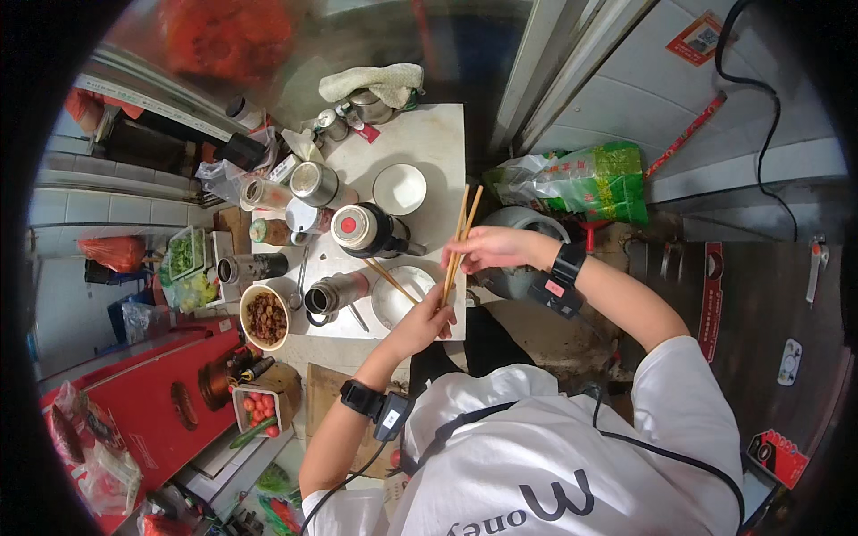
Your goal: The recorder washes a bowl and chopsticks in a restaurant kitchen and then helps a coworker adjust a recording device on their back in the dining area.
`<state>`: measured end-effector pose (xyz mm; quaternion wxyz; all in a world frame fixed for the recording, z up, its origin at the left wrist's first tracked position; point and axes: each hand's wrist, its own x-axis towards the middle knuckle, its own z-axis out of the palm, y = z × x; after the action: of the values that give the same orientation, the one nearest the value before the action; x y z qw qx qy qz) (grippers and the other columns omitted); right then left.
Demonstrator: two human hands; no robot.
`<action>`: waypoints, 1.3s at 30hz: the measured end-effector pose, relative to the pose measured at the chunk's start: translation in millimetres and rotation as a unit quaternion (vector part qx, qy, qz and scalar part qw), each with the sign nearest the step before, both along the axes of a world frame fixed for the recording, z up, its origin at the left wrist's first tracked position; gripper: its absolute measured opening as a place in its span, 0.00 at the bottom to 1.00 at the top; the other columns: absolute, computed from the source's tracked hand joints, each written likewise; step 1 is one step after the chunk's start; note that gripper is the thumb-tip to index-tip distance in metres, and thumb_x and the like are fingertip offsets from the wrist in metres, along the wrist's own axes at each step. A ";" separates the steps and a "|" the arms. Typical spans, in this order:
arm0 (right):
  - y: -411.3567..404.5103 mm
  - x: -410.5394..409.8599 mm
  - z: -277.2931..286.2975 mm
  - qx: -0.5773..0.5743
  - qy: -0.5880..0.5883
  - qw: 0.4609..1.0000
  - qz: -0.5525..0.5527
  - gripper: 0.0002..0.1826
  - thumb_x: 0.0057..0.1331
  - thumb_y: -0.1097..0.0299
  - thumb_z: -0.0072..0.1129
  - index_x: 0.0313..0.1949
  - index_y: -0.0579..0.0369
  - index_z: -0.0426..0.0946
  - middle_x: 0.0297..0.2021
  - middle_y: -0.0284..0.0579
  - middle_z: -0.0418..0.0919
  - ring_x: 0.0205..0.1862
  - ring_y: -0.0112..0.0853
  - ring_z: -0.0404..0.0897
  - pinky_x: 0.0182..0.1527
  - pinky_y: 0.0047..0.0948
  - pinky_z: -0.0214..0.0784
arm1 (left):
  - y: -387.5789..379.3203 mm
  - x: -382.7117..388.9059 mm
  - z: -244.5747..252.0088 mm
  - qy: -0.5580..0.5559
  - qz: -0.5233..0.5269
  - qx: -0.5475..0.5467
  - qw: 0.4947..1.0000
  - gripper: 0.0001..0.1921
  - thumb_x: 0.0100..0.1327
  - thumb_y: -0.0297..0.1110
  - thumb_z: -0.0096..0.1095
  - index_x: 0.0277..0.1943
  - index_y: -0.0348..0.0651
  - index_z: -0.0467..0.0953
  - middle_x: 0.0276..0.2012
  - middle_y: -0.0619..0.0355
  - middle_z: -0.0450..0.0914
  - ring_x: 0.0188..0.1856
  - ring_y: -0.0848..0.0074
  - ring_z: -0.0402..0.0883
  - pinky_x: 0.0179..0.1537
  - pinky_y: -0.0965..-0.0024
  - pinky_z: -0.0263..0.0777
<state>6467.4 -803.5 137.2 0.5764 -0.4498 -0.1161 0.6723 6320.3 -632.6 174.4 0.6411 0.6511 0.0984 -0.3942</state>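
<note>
Between my two hands, above the table's right edge, is a pair of wooden chopsticks [471, 211]. My left hand [427, 320] is closed around their lower part. Fingers of my right hand [479, 249] pinch them around the middle. Below my left hand lies a white plate [395, 301], with more wooden chopsticks [389, 278] resting across its rim. A white bowl [399, 189] stands farther back. Left of the plate are an open steel thermos cup [335, 293] and a large dark vacuum flask [362, 229] with a red dot on its lid.
The white table [436, 144] also bears jars, a dark open thermos [251, 267] and a tub of brown food [265, 317]. A grey bin [523, 281] and a green plastic sack [576, 181] are at the right. A container of tomatoes [257, 409] stands lower left.
</note>
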 end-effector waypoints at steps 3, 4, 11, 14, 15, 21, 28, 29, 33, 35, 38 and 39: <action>3.1 14.2 -7.5 -0.021 0.066 0.995 -0.078 0.13 0.67 0.59 0.45 0.36 0.56 0.73 0.37 0.39 0.75 0.30 0.20 0.72 0.37 0.19 0.67 | -0.3 -8.2 -19.6 -0.048 0.026 -0.014 0.998 0.22 0.66 0.31 0.43 0.61 0.39 0.52 0.30 0.59 0.72 0.28 0.80 0.73 0.30 0.79 0.69; 6.2 23.2 -13.7 -0.025 0.048 0.995 -0.087 0.13 0.67 0.59 0.45 0.35 0.56 0.73 0.36 0.40 0.76 0.29 0.20 0.73 0.36 0.18 0.67 | 2.2 -16.0 -23.7 -0.042 0.023 0.003 0.999 0.21 0.66 0.31 0.44 0.60 0.39 0.54 0.31 0.59 0.72 0.29 0.80 0.73 0.31 0.78 0.70; 58.5 97.8 -55.0 -0.169 -0.273 0.944 -0.070 0.13 0.62 0.59 0.52 0.29 0.57 0.71 0.21 0.37 0.75 0.17 0.18 0.67 0.19 0.16 0.60 | 45.7 -102.1 -41.9 0.048 0.091 0.095 0.990 0.15 0.64 0.32 0.46 0.52 0.37 0.66 0.33 0.59 0.75 0.32 0.80 0.73 0.35 0.76 0.69; 112.6 108.6 -73.6 -0.170 -0.354 0.920 -0.005 0.12 0.58 0.62 0.56 0.28 0.58 0.71 0.19 0.38 0.74 0.17 0.21 0.69 0.19 0.20 0.63 | 66.8 -179.3 -55.4 0.067 0.211 0.116 0.968 0.14 0.62 0.30 0.46 0.49 0.34 0.68 0.32 0.56 0.75 0.31 0.78 0.75 0.34 0.77 0.70; 122.9 113.3 -87.5 -0.163 -0.354 0.921 0.002 0.12 0.58 0.62 0.56 0.28 0.58 0.71 0.19 0.38 0.74 0.17 0.21 0.69 0.19 0.20 0.63 | 70.1 -198.3 -52.8 0.088 0.235 0.111 0.962 0.14 0.62 0.29 0.46 0.49 0.35 0.68 0.32 0.56 0.75 0.32 0.78 0.75 0.34 0.77 0.70; 158.6 122.8 -148.8 -0.196 -0.474 0.858 0.022 0.15 0.45 0.62 0.64 0.29 0.59 0.75 0.22 0.45 0.78 0.24 0.35 0.78 0.30 0.32 0.70 | 55.6 -285.1 -14.7 0.203 0.424 0.144 0.871 0.13 0.63 0.30 0.44 0.47 0.37 0.70 0.32 0.60 0.76 0.31 0.79 0.76 0.35 0.76 0.69; 177.2 124.2 -161.1 -0.225 -0.516 0.826 0.013 0.22 0.42 0.60 0.68 0.34 0.61 0.75 0.26 0.48 0.78 0.29 0.38 0.78 0.35 0.34 0.69 | 25.7 -339.8 -33.7 0.220 0.468 0.148 0.843 0.11 0.63 0.28 0.44 0.44 0.34 0.70 0.30 0.57 0.76 0.29 0.77 0.76 0.34 0.77 0.70; 176.3 126.3 -161.1 -0.225 -0.525 0.820 0.015 0.24 0.41 0.59 0.69 0.35 0.61 0.74 0.27 0.48 0.79 0.30 0.39 0.78 0.36 0.34 0.69 | 23.9 -338.8 -33.7 0.220 0.469 0.147 0.843 0.11 0.63 0.28 0.44 0.44 0.34 0.70 0.30 0.57 0.76 0.29 0.77 0.76 0.34 0.77 0.70; 172.5 129.0 -157.1 -0.198 -0.498 0.844 -0.019 0.21 0.44 0.60 0.67 0.35 0.60 0.75 0.27 0.48 0.79 0.31 0.38 0.78 0.36 0.33 0.69 | 27.8 -335.9 -34.8 0.216 0.478 0.137 0.840 0.11 0.62 0.29 0.43 0.45 0.35 0.70 0.31 0.58 0.77 0.30 0.78 0.75 0.33 0.77 0.69; 172.0 131.0 -147.7 -0.237 -0.501 0.831 -0.040 0.18 0.47 0.61 0.63 0.34 0.60 0.75 0.28 0.47 0.79 0.32 0.36 0.78 0.36 0.32 0.69 | 37.1 -342.7 -37.2 0.234 0.498 0.121 0.826 0.12 0.62 0.29 0.42 0.44 0.37 0.71 0.31 0.59 0.77 0.32 0.79 0.75 0.33 0.77 0.68; 158.3 144.9 -128.2 -0.200 -0.440 0.871 -0.091 0.16 0.54 0.61 0.57 0.39 0.58 0.75 0.28 0.39 0.77 0.26 0.24 0.73 0.25 0.21 0.64 | 54.7 -350.5 -45.5 0.200 0.468 0.151 0.848 0.12 0.62 0.30 0.43 0.44 0.36 0.71 0.31 0.58 0.77 0.32 0.78 0.76 0.33 0.76 0.69; 148.3 149.2 -126.5 -0.173 -0.426 0.879 -0.128 0.14 0.56 0.62 0.56 0.39 0.57 0.75 0.27 0.36 0.76 0.23 0.20 0.70 0.22 0.19 0.60 | 63.5 -335.4 -42.7 0.218 0.463 0.140 0.848 0.12 0.62 0.30 0.43 0.45 0.36 0.71 0.31 0.58 0.77 0.32 0.78 0.76 0.33 0.76 0.69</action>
<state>6616.6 -655.3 10.7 0.4654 -0.7960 -0.1738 0.3457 5984.9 -569.1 131.7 0.6130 0.5104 0.5800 -0.1651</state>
